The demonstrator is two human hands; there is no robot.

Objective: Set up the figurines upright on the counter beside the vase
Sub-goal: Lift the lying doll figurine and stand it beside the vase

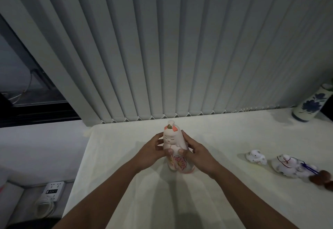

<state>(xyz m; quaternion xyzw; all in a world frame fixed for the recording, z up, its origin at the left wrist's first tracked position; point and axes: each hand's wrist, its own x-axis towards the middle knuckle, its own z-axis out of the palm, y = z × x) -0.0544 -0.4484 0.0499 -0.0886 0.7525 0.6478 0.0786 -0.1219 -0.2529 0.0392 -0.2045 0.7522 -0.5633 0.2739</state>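
Currently clasped between left hand (151, 154) and right hand (197, 154) — doll figurine (175, 149), fingers (186, 138) pinching both flanks, long axis upright on worktop (225, 135). Vase (309, 106) far right — nearer the right hand.

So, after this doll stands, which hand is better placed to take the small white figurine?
Probably the right hand: the small white figurine lies on its side of the counter, beyond the doll.
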